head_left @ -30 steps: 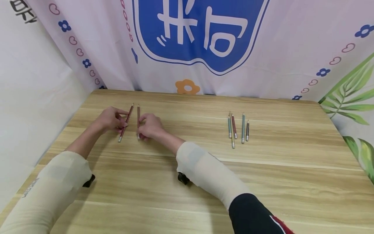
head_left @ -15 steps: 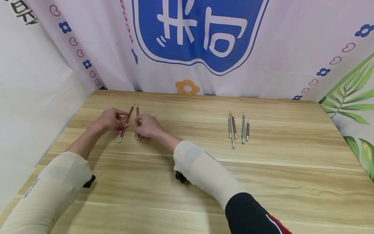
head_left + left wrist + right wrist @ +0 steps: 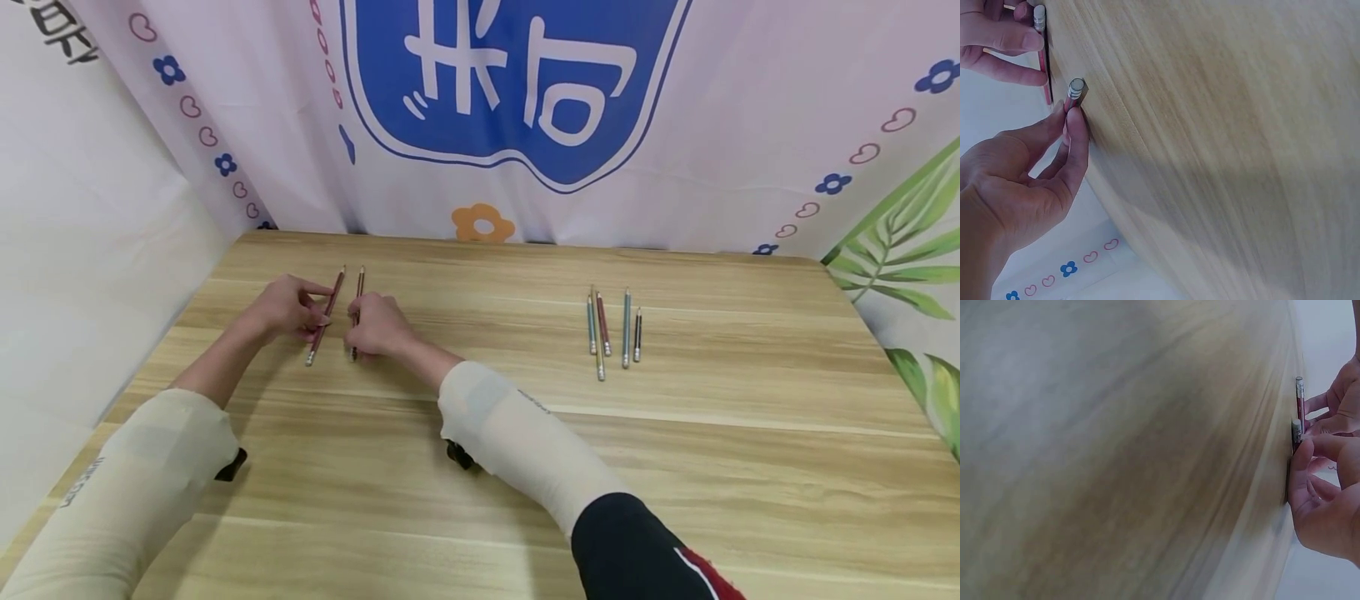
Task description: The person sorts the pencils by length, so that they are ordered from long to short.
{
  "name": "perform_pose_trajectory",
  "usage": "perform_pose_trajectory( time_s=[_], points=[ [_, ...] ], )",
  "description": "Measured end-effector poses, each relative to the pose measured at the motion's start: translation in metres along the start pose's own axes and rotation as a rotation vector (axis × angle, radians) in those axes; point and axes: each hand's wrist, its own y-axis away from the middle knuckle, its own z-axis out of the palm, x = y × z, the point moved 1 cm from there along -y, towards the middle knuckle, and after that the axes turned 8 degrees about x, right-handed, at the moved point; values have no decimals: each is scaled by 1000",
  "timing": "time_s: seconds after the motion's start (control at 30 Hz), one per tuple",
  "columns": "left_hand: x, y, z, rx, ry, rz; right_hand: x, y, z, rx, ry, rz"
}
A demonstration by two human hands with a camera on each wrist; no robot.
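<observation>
At the far left of the table, my left hand (image 3: 287,306) pinches a dark red pencil (image 3: 335,292) between thumb and fingers; it lies slanted, its white eraser end towards me. In the left wrist view, this pencil's eraser (image 3: 1075,89) sticks up past the fingertips. Just right of it, my right hand (image 3: 381,323) grips a second red pencil (image 3: 361,282), whose middle is partly covered by the fingers. The two pencils lie a small gap apart, closer at their tips than at their erasers is not the case: the tips and erasers both stand separate.
Several pencils lie right of centre on the wooden table (image 3: 480,500): a short teal one (image 3: 591,325), a red one (image 3: 603,325), a yellow one (image 3: 600,362), a long teal one (image 3: 626,329) and a dark one (image 3: 638,335). A printed cloth (image 3: 720,150) hangs behind the table.
My right hand has shifted slightly left, and the far tip of its pencil has swung to the right. The left hand and its pencil have stayed in place.
</observation>
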Motion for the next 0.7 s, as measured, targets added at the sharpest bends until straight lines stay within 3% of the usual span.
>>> perform_pose_trajectory(
  time_s=[0.4,0.7],
  points=[
    [2,2,0,-4,9,0,2,-1,2,20,50,-14],
    [2,3,0,-2,15,-4,2,1,3,21,55,-86]
  ],
)
